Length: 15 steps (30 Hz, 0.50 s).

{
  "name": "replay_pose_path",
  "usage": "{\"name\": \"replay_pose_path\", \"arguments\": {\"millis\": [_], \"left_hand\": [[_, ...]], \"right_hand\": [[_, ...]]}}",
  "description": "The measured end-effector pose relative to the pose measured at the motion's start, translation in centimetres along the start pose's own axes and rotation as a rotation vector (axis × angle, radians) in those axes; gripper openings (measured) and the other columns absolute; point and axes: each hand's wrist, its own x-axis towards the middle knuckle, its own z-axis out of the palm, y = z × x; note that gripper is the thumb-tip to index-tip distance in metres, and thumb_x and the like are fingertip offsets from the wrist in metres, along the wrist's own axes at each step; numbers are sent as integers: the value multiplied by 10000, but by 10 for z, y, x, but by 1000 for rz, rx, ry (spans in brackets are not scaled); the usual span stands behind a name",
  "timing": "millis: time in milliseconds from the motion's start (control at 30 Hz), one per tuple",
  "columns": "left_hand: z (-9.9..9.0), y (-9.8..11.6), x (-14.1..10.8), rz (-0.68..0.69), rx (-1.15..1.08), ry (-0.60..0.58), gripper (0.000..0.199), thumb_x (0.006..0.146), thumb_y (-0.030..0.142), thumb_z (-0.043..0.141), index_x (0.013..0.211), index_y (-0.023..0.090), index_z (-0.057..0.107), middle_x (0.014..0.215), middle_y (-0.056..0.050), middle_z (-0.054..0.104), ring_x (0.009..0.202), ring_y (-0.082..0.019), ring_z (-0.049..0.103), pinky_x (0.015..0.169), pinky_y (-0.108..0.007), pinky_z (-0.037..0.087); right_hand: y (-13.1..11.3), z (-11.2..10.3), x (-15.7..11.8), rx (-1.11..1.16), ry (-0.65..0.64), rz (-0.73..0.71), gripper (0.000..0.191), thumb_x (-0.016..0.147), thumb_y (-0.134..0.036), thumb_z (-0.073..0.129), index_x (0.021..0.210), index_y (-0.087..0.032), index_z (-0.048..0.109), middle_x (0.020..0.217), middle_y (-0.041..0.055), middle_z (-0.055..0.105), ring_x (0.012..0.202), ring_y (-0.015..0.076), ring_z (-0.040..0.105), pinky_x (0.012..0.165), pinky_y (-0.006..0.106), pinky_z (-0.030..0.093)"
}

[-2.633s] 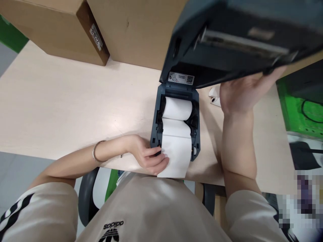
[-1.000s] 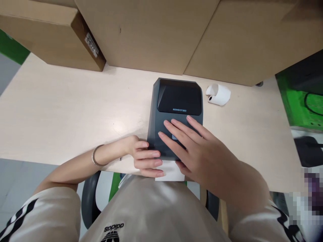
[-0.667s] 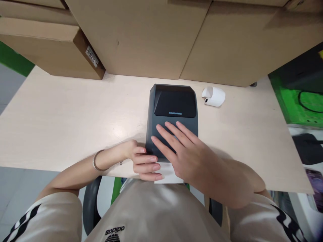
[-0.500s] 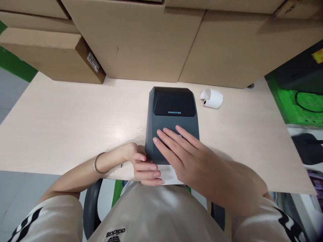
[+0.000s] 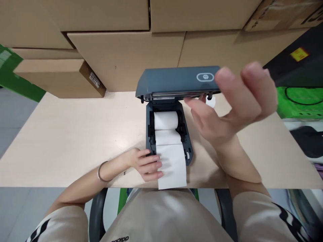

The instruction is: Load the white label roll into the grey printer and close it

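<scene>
A dark grey label printer [image 5: 189, 148] stands at the table's front with its lid [image 5: 171, 79] raised. Inside sits a white label roll [image 5: 166, 120], its strip of label paper [image 5: 172, 168] running out over the printer's front toward me. My left hand [image 5: 145, 164] is at the printer's front left corner, curled fingers on the strip's left edge; its palm side is hidden. My right hand [image 5: 227, 104] grips the lid's right end, thumb under the rim and other fingers on the outer face, partly blurred.
Large cardboard boxes [image 5: 108, 15] are stacked along the back, and a flatter box [image 5: 58, 80] lies at the left rear. A small white roll [image 5: 211, 101] shows partly behind my right hand. Green and black items [image 5: 302, 104] stand beyond the table's right edge.
The printer's lid has gone from closed to raised, uncovering the roll and strip. My right hand has moved from the lid's top up to its right end. The left stays near the front corner.
</scene>
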Motion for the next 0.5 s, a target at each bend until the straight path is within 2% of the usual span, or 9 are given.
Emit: {"name": "replay_pose_path", "arguments": {"millis": [33,67,100,133,200,267,367,500], "left_hand": [[-8,1,6,193,62,104,415,946,560,627,1338,522,498,1059,132,774,1030,-111,725,1060,-281,554],[-17,1,13,326,167,223,448,963,567,604,1377,421,514,1142,65,778,1152,-152,708,1124,-333,525],[-24,2,19,329,260,272,534,980,640,533,1390,298,544,1213,-26,769,1276,-218,665,1182,-402,488],[-30,3,26,283,304,246,649,995,691,446,1397,193,556,1263,-105,752,1367,-271,612,1212,-448,460],[-39,4,36,263,324,165,781,1018,712,316,1380,66,565,1278,-183,739,1416,-315,575,1220,-469,455],[-42,4,41,290,306,101,794,1033,686,283,1390,30,553,1274,-196,743,1398,-302,598,1200,-443,487],[-42,4,42,296,279,68,786,1024,687,319,1441,51,515,1298,-193,739,1380,-279,625,1165,-428,538],[-43,3,43,294,246,58,773,1020,677,342,1468,65,492,1304,-196,735,1365,-284,638,1123,-440,574]], "right_hand": [[1,3,0,-55,41,2,344,951,-244,661,1239,-432,653,1194,-54,737,1360,239,613,1223,507,443],[0,5,0,-91,45,45,311,970,-285,645,1244,-431,663,1225,-33,726,1423,263,557,1241,552,408],[-2,5,2,-100,11,123,294,987,-320,620,1257,-425,668,1267,-14,709,1491,289,477,1264,606,349],[-4,5,5,-96,-45,200,308,997,-344,595,1288,-419,664,1314,1,687,1546,315,393,1276,660,284],[-8,3,13,-84,-169,290,400,990,-354,575,1383,-413,623,1413,22,629,1601,361,261,1268,738,191],[-7,0,22,-90,-260,315,517,966,-332,574,1476,-421,550,1507,31,552,1615,391,192,1248,771,164],[2,-3,29,-114,-273,321,627,959,-301,550,1566,-413,442,1634,44,394,1625,406,96,1227,772,169],[19,0,24,-178,-290,321,618,980,-291,512,1590,-327,417,1696,82,259,1624,407,13,1222,703,227]]}}
